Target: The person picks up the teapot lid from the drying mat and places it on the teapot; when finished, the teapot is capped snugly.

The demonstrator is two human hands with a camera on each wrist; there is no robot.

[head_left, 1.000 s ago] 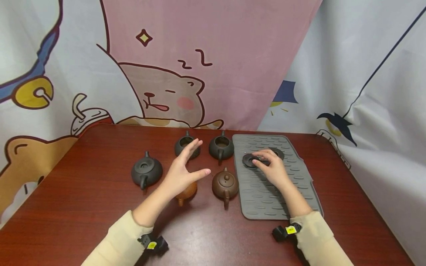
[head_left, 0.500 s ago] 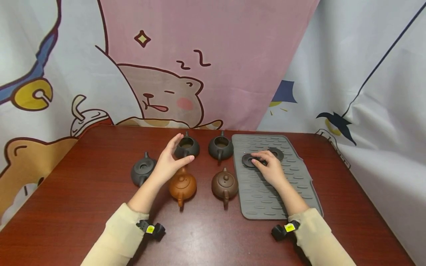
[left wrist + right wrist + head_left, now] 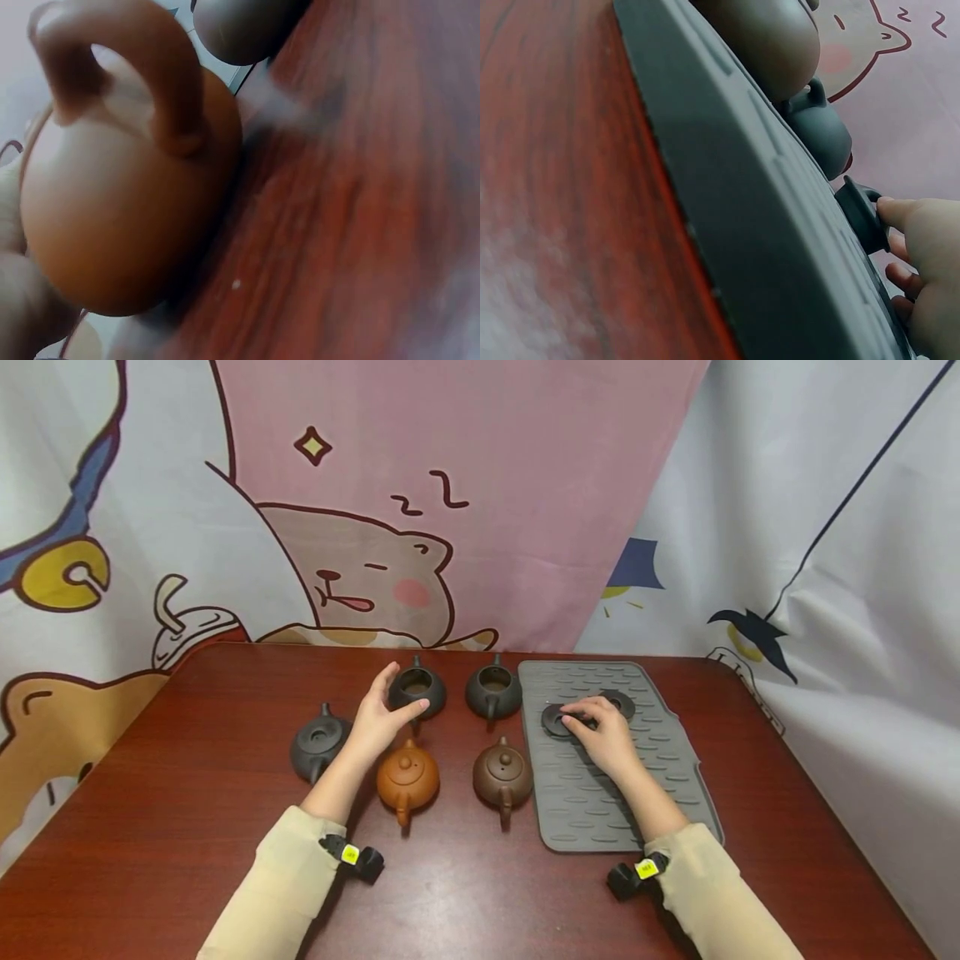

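In the head view my left hand (image 3: 372, 718) reaches beside a dark lidless teapot (image 3: 430, 693) at the back, thumb and forefinger spread along its left side. Whether they touch it I cannot tell. My right hand (image 3: 606, 742) pinches a dark round teapot lid (image 3: 553, 721) on the grey ribbed mat (image 3: 592, 814). In the right wrist view fingertips touch the same lid (image 3: 860, 217). Another dark lid (image 3: 619, 702) lies behind that hand. An orange-brown lidded teapot (image 3: 407, 777) stands near the left forearm and fills much of the left wrist view.
A second lidless dark teapot (image 3: 493, 691) stands by the mat's left edge, with a brown lidded teapot (image 3: 502, 775) in front. A dark teapot (image 3: 318, 745) with its lid on is partly behind the left forearm. A printed curtain (image 3: 525, 527) hangs behind the table.
My left hand has moved left from above the orange-brown teapot to beside the back lidless teapot, uncovering the orange-brown one. My right hand stays at the lid on the mat.
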